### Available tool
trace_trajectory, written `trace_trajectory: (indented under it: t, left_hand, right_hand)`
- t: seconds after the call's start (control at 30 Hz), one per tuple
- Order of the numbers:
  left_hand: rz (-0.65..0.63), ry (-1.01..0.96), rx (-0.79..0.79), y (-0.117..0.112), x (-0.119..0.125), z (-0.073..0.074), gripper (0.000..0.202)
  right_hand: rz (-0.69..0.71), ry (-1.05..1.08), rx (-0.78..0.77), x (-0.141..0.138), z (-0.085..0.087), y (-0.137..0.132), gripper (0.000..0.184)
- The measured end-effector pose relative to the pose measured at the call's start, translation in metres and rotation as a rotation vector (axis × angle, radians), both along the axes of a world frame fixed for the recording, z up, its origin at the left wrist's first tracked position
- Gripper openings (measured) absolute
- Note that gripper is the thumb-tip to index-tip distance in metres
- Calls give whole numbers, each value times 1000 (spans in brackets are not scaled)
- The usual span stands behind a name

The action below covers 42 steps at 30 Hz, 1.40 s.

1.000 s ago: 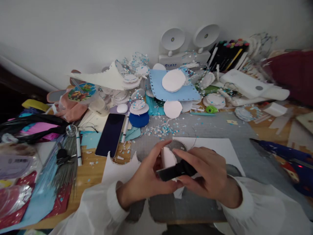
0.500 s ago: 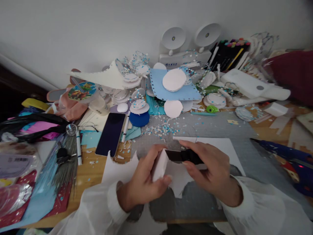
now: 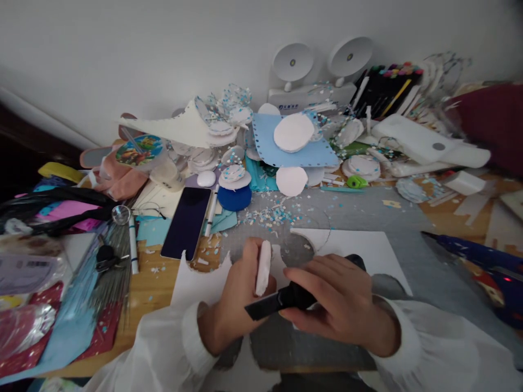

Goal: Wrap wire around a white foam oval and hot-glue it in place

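We are seeing a small dark blue logo [image 3: 280, 107] and a line of characters [image 3: 291, 106] on the front of the white twin-lamp light box [image 3: 306, 97], but we are finding them too blurred to read. On the pale label [image 3: 24, 275] at the left, we are spotting a dark barcode [image 3: 38, 264]; any print around it is appearing too small for us.

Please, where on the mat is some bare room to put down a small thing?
The grey mat is mostly bare between the teal strip and white sheet, and between that sheet and the blue tool. Crowded: the back, with paper discs, and the left, around the phone.
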<state>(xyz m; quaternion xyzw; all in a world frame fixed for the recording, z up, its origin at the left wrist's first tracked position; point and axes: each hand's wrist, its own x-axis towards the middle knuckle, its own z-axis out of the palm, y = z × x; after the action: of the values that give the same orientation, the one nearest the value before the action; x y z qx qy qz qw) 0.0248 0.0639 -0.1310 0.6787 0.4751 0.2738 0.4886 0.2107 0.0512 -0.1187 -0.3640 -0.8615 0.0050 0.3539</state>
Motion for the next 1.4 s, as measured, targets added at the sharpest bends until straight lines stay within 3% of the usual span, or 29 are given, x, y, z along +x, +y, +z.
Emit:
trace_trajectory:
  t: [0.17,0.4,0.7,0.9,1.13,1.4]
  left_hand:
    - [3,60,-31,1,3,-3,31]
    - [-8,125,-47,0,6,1,22]
    - [-51,56,-51,2,1,-5,27]
    - [-158,-115,-37,10,-1,1,41]
    - [-176,-40,-46,10,-2,2,42]
    - [-221,-12,-24,8,-3,-4,64]
  right_hand:
    - [-21,3,-42,-5,-5,0,29]
    - [-18,-7,-59,-8,-8,-1,32]
    - [-3,-30,-62,-8,-7,0,32]
    - [-28,-27,-75,-7,-7,2,31]
    - [-12,-54,-93,-5,-5,1,34]
    - [-21,-73,-85,-7,-5,2,37]
